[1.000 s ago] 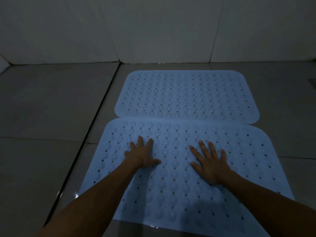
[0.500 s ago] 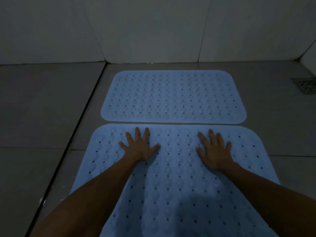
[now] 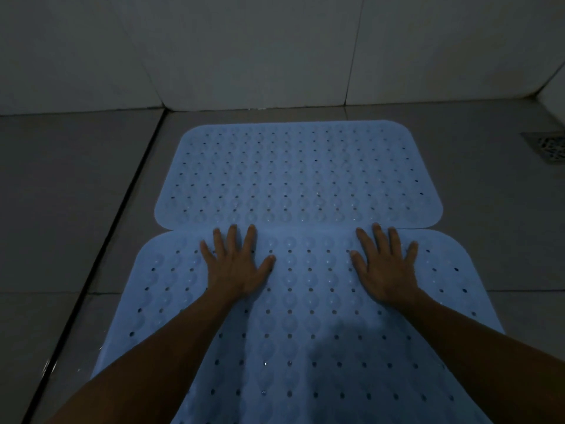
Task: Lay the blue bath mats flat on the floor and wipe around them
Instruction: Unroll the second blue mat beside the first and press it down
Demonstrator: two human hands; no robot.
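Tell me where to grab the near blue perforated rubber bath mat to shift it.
Pinch the near blue perforated rubber bath mat at its rounded far-left corner, coming from the left over bare grey floor tile. It lies flat; that edge looks free, unlike the far edge meeting the other mat.

No text, label, brand, number or sign can be read anywhere in the dim head view.
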